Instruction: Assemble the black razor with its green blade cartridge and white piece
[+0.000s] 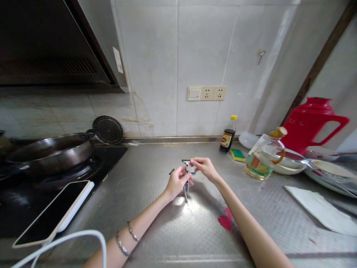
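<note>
Both hands meet over the middle of the steel counter (156, 223). My left hand (177, 183) is closed around a small silver-and-dark T-shaped thing (190, 168), thumb across its lower part. On the thing's upper right side, the fingers of my right hand (205, 167) pinch its edge. It has a dark bar along the top and a narrow stem reaching down below my left hand; its exact kind is too small to tell. A short dark green piece (171, 171) shows just left of my left fingers. Beneath the hands, a thin greyish-brown stick-like piece (185, 194) points downward.
Left stand a phone (52, 212) with a white cable (83, 233) and a pan (55, 150) on the stove. Rightward are a sauce bottle (227, 137), sponge (238, 155), oil jug (260, 158), red thermos (306, 124), plates (326, 175) and white paper (320, 208).
</note>
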Action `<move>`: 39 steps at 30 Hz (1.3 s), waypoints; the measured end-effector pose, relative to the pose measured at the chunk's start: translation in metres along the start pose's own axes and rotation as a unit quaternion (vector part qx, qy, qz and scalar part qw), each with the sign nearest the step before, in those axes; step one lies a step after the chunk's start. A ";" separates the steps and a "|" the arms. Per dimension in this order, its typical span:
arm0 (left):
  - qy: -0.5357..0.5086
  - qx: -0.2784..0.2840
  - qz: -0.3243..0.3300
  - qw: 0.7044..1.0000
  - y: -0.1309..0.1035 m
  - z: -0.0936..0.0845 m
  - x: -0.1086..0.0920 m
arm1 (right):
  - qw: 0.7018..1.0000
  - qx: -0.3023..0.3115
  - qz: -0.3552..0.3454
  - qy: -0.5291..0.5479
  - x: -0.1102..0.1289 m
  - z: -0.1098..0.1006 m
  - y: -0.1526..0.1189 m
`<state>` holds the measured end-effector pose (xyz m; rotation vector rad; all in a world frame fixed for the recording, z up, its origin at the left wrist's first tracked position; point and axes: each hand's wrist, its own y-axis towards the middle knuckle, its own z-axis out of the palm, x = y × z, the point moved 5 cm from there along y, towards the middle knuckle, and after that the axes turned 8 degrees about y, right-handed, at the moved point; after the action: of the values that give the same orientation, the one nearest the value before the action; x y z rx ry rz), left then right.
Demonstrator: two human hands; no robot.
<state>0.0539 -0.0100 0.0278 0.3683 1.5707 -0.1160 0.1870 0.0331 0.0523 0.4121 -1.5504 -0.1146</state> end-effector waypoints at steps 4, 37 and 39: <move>-0.003 0.001 -0.002 1.000 0.000 0.000 -0.001 | 1.000 0.004 0.003 0.004 0.003 0.001 -0.001; 0.008 -0.015 -0.003 1.000 0.001 -0.001 -0.002 | 0.999 0.024 -0.044 -0.001 0.013 0.004 -0.003; 0.012 -0.013 -0.002 1.000 0.001 -0.001 -0.001 | 0.999 0.026 -0.046 -0.004 0.013 0.004 -0.002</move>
<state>0.0532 -0.0088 0.0287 0.3471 1.5948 -0.0940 0.1835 0.0256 0.0640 0.5245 -1.5452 -0.1471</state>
